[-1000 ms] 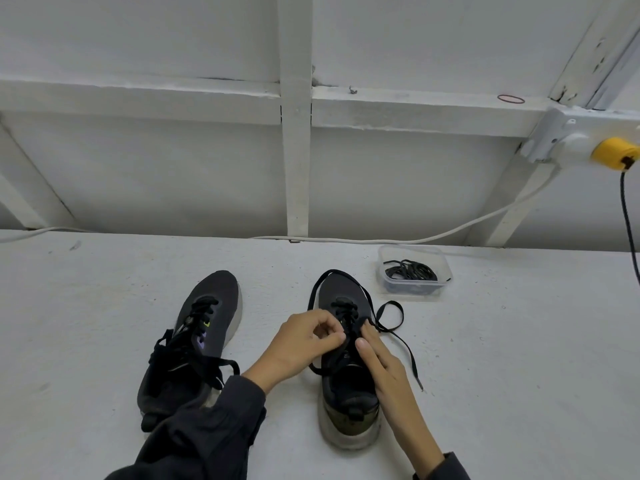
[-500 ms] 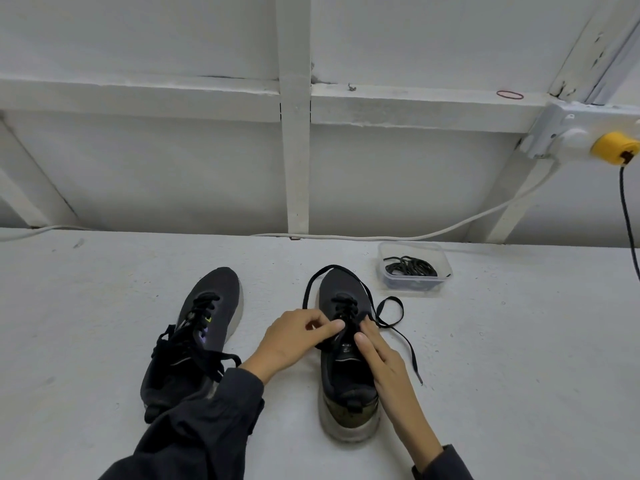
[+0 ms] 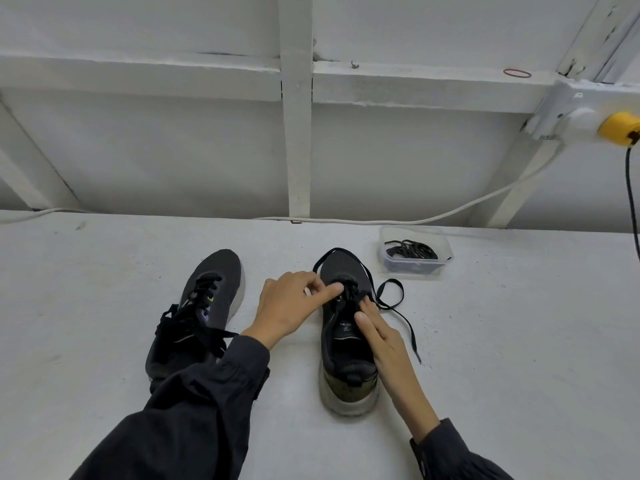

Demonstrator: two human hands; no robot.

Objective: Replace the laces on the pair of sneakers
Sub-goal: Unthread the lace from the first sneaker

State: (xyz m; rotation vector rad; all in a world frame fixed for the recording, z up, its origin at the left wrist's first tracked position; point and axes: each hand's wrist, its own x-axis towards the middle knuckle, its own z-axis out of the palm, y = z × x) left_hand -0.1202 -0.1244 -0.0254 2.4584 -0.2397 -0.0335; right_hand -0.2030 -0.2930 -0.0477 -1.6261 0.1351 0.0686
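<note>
Two dark sneakers stand on the white table, toes pointing away from me. The left sneaker point(image 3: 207, 306) is laced, its black lace ends lying loose. On the right sneaker point(image 3: 346, 348), my left hand point(image 3: 287, 306) pinches the black lace point(image 3: 394, 306) at the upper eyelets with thumb and forefinger. My right hand point(image 3: 384, 341) rests on the shoe's right side, its fingertips on the lacing. One loose lace end loops past the toe and trails right across the table.
A clear plastic tub point(image 3: 415, 252) with coiled black laces sits behind the right sneaker. A white cable point(image 3: 450, 213) runs along the table's back edge to a socket with a yellow plug point(image 3: 620, 128). A white framed wall stands behind.
Both hands have shifted slightly up the right sneaker toward the toe. The left forefinger now reaches further over the lacing.
</note>
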